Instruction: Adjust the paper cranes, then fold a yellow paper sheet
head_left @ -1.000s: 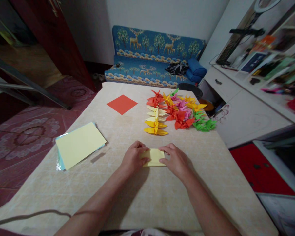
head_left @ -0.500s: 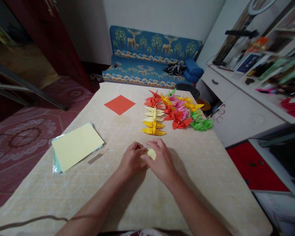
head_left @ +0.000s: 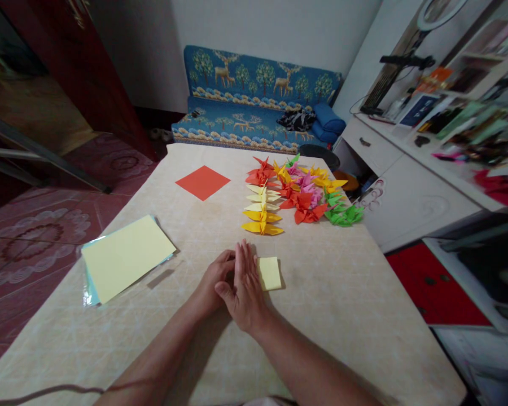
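Observation:
A small folded piece of pale yellow paper (head_left: 270, 273) lies on the table in front of me, its left part covered by my hands. My right hand (head_left: 246, 282) is flattened, fingers stretched out and thumb apart, with its outer edge pressing along the paper. Just to the left, my left hand (head_left: 215, 281) has its fingers curled in at the paper's covered side; the right hand hides its fingertips. Beyond the hands stand a row of folded paper cranes, with yellow cranes (head_left: 262, 223) nearest and pale cream cranes (head_left: 262, 197) behind them.
Red, pink, orange and green paper cranes (head_left: 307, 206) cluster at the back right. A red paper square (head_left: 203, 182) lies at the back left. Pale yellow sheets (head_left: 129, 256) rest on a clear wrapper at the left. A cable (head_left: 59, 388) crosses the front left corner.
My right hand has gone from pinching the yellow paper to lying flat along it, moving left. More of the paper now shows on the right. The view has shifted slightly.

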